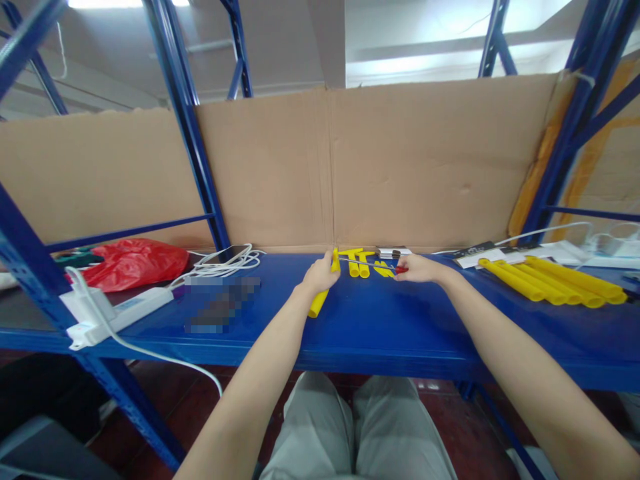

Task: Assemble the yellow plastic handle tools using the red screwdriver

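Blue shelf: yellow tube clasped in left hand, screwdriver in right hand.

I make out pale grey-green cloth trousers at the bottom middle of the frame, plain and matte, with two broad, rounded legs and soft creases across the fabric. The slender left forearm, lower left of centre, and the slender right forearm, toward the lower right, look bare to me, as do the left hand and right hand near mid-frame.
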### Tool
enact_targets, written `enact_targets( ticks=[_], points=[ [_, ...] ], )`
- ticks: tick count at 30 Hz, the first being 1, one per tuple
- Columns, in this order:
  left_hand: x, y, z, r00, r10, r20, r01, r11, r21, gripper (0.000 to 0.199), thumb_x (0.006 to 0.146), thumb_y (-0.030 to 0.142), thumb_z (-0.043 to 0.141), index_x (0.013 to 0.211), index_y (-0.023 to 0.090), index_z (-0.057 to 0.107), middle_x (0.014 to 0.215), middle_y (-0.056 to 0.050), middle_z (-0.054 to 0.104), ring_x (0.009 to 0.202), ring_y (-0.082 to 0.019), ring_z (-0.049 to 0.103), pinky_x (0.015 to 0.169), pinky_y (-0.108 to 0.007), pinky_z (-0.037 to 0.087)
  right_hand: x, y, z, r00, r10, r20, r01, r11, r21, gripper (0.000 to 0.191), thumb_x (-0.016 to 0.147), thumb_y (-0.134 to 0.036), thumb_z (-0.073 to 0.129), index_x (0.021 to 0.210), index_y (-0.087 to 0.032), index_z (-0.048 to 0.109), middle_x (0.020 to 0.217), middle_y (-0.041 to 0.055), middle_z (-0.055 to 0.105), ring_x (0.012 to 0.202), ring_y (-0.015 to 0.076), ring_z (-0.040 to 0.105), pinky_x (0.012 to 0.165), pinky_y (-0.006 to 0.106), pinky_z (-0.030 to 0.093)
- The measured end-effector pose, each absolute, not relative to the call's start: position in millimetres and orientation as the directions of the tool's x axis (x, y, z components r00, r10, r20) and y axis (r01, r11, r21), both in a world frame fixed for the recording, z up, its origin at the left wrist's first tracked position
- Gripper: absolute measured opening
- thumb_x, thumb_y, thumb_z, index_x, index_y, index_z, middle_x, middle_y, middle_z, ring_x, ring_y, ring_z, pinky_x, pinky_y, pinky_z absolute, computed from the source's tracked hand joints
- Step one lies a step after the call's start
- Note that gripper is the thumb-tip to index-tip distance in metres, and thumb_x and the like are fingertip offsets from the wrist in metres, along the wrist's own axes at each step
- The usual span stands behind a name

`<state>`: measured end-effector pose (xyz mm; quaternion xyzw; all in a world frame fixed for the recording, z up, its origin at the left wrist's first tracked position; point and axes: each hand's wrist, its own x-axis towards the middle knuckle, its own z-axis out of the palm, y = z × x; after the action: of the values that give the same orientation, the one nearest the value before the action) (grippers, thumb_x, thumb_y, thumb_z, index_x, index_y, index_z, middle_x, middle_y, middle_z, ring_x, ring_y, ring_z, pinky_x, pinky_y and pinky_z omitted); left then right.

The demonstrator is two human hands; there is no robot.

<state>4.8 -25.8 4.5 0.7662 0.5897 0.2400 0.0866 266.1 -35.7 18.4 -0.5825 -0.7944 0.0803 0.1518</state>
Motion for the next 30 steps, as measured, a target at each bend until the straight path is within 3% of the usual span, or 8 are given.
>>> enact_targets(
  ticks=[4,9,15,19,24,30],
  points=[
    [4.6,-25.6,4.4,0.193,0.944,0.266,0.867,-0.291,0.404,0.039,0.083,0.022,0.054,0.119,0.018,0.042,0.104,-0.013,0.069,0.081,-0.023,0.069,0.072,-0.031,0.052,265.1,-36.5,17.9,-0.256,0.964,0.065,0.911,0.263,-0.316,0.01,0.065,-0.024,0.06,0.059,-0.017,0.056,0.055,-0.0005,0.058,0.054,0.0126,0.054,0.048,0.021,0.034],
    [4.6,-25.4,3.9,0.209,0.938,0.277,0.868,-0.308,0.388,0.039,0.083,0.021,0.053,0.12,0.016,0.042,0.104,-0.014,0.069,0.08,-0.023,0.069,0.071,-0.031,0.052,260.6,-35.2,10.4,-0.169,0.985,0.021,0.929,0.166,-0.33,0.01,0.067,-0.023,0.062,0.064,-0.018,0.054,0.05,-0.0015,0.056,0.044,0.0113,0.052,0.046,0.022,0.037],
    [3.9,-24.7,3.2,0.196,0.941,0.277,0.862,-0.3,0.409,0.038,0.083,0.022,0.053,0.119,0.017,0.043,0.102,-0.013,0.069,0.08,-0.022,0.069,0.071,-0.03,0.052,263.7,-35.0,17.5,-0.262,0.959,0.106,0.909,0.283,-0.306,0.008,0.068,-0.022,0.059,0.063,-0.016,0.057,0.059,0.0002,0.058,0.055,0.0122,0.054,0.049,0.022,0.036],
    [4.1,-24.4,2.9,0.192,0.942,0.276,0.863,-0.295,0.409,0.037,0.084,0.023,0.053,0.119,0.016,0.044,0.101,-0.013,0.07,0.079,-0.022,0.069,0.07,-0.03,0.052,261.8,-36.1,16.1,-0.252,0.962,0.107,0.916,0.272,-0.294,0.008,0.066,-0.017,0.058,0.06,-0.017,0.053,0.057,0.0003,0.058,0.055,0.0124,0.055,0.048,0.021,0.036],
    [5.4,-25.9,4.3,0.195,0.944,0.265,0.865,-0.293,0.406,0.039,0.082,0.021,0.053,0.12,0.017,0.043,0.101,-0.012,0.07,0.079,-0.022,0.069,0.071,-0.03,0.051,259.4,-36.4,11.6,-0.17,0.984,0.052,0.914,0.177,-0.366,0.009,0.065,-0.018,0.058,0.063,-0.018,0.05,0.05,-0.0021,0.053,0.042,0.0109,0.05,0.042,0.022,0.035],
    [5.4,-26.2,4.7,0.194,0.941,0.276,0.877,-0.293,0.38,0.04,0.083,0.022,0.053,0.121,0.016,0.042,0.104,-0.014,0.069,0.083,-0.024,0.069,0.072,-0.031,0.051,265.8,-35.3,17.2,-0.283,0.956,0.073,0.88,0.289,-0.377,0.006,0.064,-0.021,0.058,0.06,-0.017,0.057,0.055,-0.0005,0.057,0.053,0.0126,0.053,0.049,0.023,0.037]
  ],
)
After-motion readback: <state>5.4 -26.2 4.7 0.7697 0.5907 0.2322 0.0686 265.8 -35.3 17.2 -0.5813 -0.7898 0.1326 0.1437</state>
